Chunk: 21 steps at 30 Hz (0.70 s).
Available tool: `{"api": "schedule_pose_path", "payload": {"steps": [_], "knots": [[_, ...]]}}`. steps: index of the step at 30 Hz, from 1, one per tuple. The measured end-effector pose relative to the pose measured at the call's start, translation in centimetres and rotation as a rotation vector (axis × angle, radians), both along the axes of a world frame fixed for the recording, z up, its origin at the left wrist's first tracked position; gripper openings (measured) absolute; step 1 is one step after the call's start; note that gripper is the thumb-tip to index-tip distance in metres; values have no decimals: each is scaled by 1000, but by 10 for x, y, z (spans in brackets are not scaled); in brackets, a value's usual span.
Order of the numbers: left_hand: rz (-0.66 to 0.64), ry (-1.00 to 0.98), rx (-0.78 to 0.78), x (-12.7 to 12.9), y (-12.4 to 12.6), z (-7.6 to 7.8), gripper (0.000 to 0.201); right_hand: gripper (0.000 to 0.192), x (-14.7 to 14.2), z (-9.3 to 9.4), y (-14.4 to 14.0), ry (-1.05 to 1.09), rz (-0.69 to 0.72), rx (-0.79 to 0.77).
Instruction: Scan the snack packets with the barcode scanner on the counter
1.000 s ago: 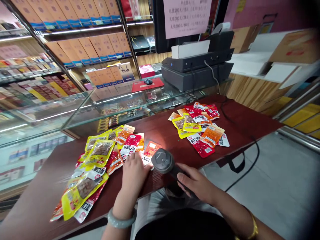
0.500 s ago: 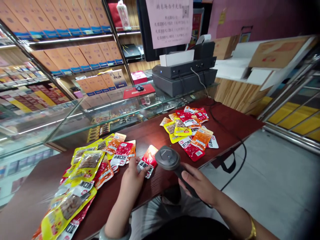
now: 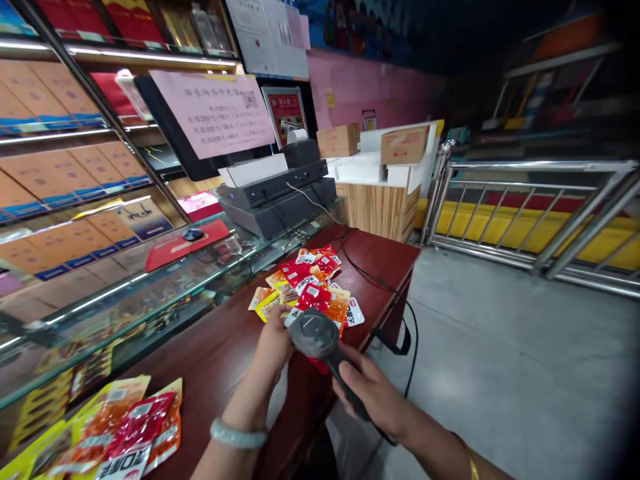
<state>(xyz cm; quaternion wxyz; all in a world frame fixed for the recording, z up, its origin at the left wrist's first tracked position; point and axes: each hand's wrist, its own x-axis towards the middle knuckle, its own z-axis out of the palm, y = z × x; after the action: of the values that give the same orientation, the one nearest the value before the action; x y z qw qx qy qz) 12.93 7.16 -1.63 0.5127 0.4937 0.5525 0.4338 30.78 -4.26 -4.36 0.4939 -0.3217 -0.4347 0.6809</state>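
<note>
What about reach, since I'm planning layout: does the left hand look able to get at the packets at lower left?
Probably yes: only tabletop shows between the left hand and the lower-left packets, though it seems to hold another packet.

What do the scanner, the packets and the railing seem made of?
Scanner: probably plastic, dark and mostly matte, with soft highlights.
Packets: likely glossy plastic film, catching bright glints.
Railing: metal, perhaps stainless steel; its tubes carry shiny streaks.

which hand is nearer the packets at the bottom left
Left. The left hand is to the right of the packets; the right hand, around the scanner, is farther right.
</note>
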Motion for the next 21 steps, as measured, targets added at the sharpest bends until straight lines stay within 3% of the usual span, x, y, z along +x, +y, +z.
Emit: {"api": "schedule_pose_path", "payload": {"steps": [4, 8, 11, 14, 18, 21], "knots": [[44, -67, 30, 33, 33, 2, 52, 76, 4, 6, 20, 21, -136, -85], [90, -63, 23, 26, 25, -3, 51, 70, 2, 3, 27, 3, -207, -172], [116, 122, 148, -10, -8, -3, 45, 61, -1, -3, 20, -18, -159, -188], [169, 464, 236, -62, -54, -1, 37, 51, -11, -5, 13, -70, -40, -135], [272, 1023, 161, -128, -112, -4, 48, 58, -41, 1, 1, -159, 120, -102], [349, 1315, 120, -162, -139, -15, 64, 66, -72, 4, -5, -196, 247, -62]]}}
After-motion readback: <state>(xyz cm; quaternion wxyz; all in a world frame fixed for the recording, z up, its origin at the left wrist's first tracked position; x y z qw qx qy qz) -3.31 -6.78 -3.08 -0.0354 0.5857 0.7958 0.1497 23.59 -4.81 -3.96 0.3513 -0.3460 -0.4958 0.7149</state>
